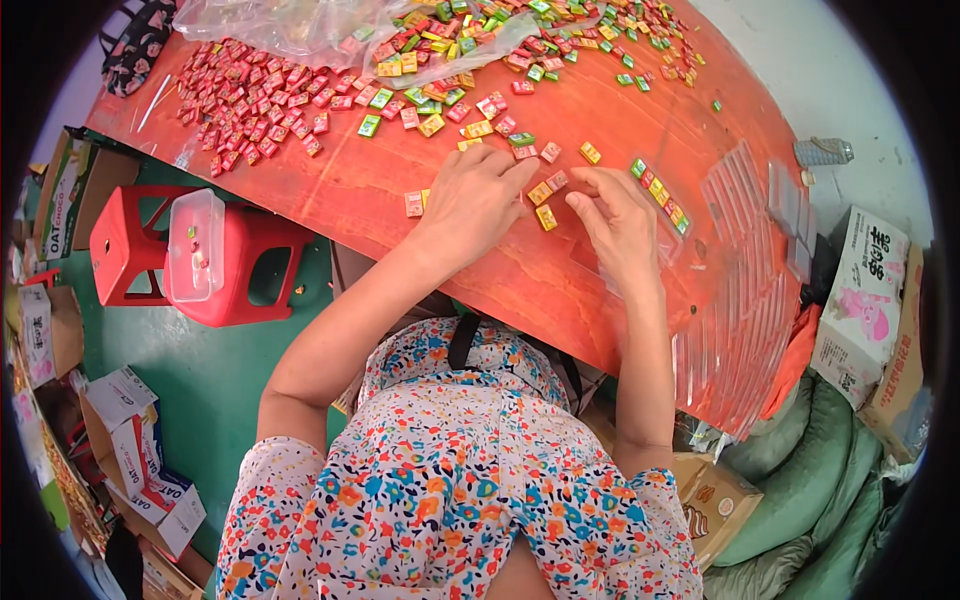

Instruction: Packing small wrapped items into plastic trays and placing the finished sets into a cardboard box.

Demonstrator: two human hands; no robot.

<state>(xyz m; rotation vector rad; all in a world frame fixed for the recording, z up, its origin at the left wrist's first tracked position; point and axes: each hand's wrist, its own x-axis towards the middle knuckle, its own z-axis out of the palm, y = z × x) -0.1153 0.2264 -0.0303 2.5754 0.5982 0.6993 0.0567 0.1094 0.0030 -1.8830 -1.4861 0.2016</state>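
Note:
My left hand [478,195] reaches over the red-orange table, palm down, thumb and index finger apart. Facing it, my right hand [618,222] has its thumb and forefinger spread, with nothing visible between them. In the gap between both hands lie a few small boxed packs: an orange one [540,192], a pinkish one [557,180] and a yellow one [545,217]. A single yellow pack [590,153] sits just beyond. Beside my right hand, a row of red, yellow and green packs [660,193] lies in a clear plastic holder. Part of a pale pack [413,204] shows left of my left wrist.
Heaped red packs [255,100] and mixed-colour packs cover the far table [370,210], partly under a clear plastic bag [290,30]. Rows of clear plastic holders [735,330] line the right side. Red stools [240,265] with a clear tub [195,245] stand left; cartons [860,310] stand right.

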